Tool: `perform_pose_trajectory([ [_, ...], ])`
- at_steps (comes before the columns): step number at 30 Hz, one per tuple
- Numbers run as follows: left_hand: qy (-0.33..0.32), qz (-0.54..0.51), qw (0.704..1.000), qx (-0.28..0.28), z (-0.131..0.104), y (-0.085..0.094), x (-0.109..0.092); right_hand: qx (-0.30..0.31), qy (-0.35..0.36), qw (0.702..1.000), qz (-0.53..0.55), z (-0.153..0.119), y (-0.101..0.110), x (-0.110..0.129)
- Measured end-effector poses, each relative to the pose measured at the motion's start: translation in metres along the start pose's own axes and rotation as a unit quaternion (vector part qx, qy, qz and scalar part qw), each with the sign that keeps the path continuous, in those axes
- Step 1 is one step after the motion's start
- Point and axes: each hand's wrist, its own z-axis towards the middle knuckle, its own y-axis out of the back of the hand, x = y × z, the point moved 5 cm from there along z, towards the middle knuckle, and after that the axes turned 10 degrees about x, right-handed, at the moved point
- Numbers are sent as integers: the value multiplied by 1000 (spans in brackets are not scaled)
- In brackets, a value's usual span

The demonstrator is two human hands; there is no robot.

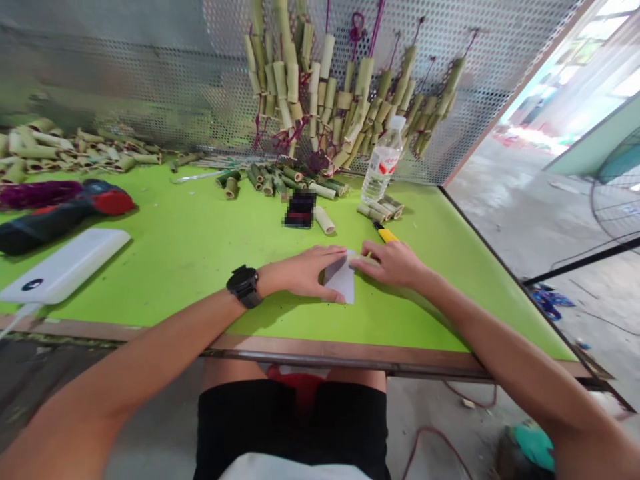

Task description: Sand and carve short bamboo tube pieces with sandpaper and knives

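A small white sheet of paper [345, 285] stands on the green tabletop in front of me, looking bent or folded. My left hand [310, 272], with a black watch at the wrist, holds it between the thumb at the near edge and the fingers at the far edge. My right hand [395, 264] is closed beside the paper's right side. Its fingers pinch a short pale bamboo piece [361, 258], mostly covered by them, whose left end touches the paper. Just beyond the right hand lies a yellow utility knife [387, 233].
Past my hands are a loose bamboo tube [325, 221], a pixelated dark object [300, 209], a water bottle [384, 160] and bamboo pieces [270, 180]. Strung bamboo hangs on the perforated panel [225, 100]. A power tool [65, 213] and a white power bank [70, 263] lie left.
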Motion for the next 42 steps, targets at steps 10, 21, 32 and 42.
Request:
perform_pose_trajectory([
  [10, -6, 3, 1000, -4, 0, -1, 3, 9, -17, 1000, 10, 0, 2, -1],
  [21, -11, -4, 1000, -1, 0, 0, 1, 19, -31, 999, 39, -2, 3, 2],
  [32, -25, -1, 1000, -17, 2, -3, 6, 37, -29, 998, 28, -3, 4, 8],
  [42, -22, 6, 1000, -13, 1, -2, 4, 32, -23, 999, 37, -4, 5, 7],
])
